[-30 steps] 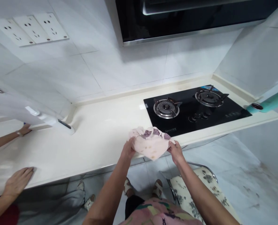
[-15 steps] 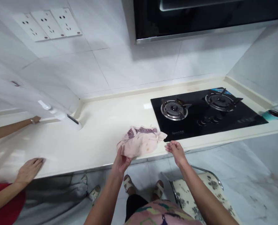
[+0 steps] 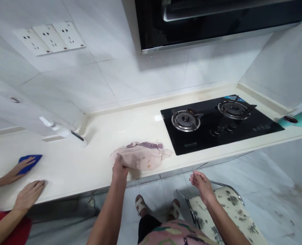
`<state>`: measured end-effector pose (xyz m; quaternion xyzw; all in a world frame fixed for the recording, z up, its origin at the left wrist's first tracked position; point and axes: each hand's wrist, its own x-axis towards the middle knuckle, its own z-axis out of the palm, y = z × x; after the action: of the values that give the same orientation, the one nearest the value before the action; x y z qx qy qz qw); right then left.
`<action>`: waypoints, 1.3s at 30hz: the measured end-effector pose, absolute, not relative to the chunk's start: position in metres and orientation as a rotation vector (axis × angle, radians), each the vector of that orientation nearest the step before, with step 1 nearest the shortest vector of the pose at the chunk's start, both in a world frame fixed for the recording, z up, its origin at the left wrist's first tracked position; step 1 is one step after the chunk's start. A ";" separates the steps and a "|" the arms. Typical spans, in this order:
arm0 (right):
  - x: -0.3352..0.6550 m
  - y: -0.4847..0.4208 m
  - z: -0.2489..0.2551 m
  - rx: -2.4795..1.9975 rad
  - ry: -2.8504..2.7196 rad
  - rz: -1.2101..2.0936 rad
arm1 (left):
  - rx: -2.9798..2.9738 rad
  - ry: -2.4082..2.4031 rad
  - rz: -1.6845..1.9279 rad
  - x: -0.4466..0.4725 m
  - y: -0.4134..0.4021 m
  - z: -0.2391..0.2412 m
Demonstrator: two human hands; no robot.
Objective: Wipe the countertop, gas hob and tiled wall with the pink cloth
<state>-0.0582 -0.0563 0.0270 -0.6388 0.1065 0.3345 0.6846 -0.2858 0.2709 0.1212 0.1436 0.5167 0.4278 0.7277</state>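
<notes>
A pale pink cloth (image 3: 140,158) with a purple printed band lies rumpled on the cream counter (image 3: 100,136), left of the black gas hob (image 3: 204,132). My left hand (image 3: 119,167) grips the cloth's left end near the counter's front edge, thumb on top. Some brown spots mark the cloth. Out past the front edge, my right hand (image 3: 200,182) hangs in the air above the floor, its fingers loosely bent and apart, with nothing in them.
On the left, another person's hand presses a blue cloth (image 3: 30,164) on the counter; their other hand (image 3: 30,194) rests nearby. A white handheld device (image 3: 66,132) lies by the wall corner. A flowered chair (image 3: 232,207) stands below right. A range hood (image 3: 204,23) overhangs the hob.
My left hand has drawn the pink cloth leftward, away from the hob. My right hand has moved back from the counter edge. The other person's far hand has come nearer with a blue cloth.
</notes>
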 end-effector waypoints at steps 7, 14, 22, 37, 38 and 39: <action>-0.069 -0.083 0.013 -1.446 0.327 0.752 | 0.357 0.695 0.793 -0.262 0.283 0.193; -0.078 -0.071 0.008 -1.430 0.248 0.802 | 0.354 0.339 0.983 -0.230 0.264 0.288; -0.080 -0.084 -0.003 -1.453 0.275 0.821 | 0.367 0.375 1.149 -0.249 0.245 0.249; -0.096 -0.078 -0.010 -1.517 0.241 0.899 | 0.261 0.633 1.156 -0.258 0.284 0.236; -0.097 -0.075 -0.009 -1.518 0.235 0.906 | 0.269 0.582 1.146 -0.248 0.286 0.250; -0.099 -0.073 -0.009 -1.518 0.227 0.912 | 0.278 0.531 1.131 -0.238 0.286 0.264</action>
<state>-0.0986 -0.0733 -0.0087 -0.6622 0.0990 0.3977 0.6273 -0.2383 0.2864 0.2641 0.1295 0.2477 0.5276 0.8022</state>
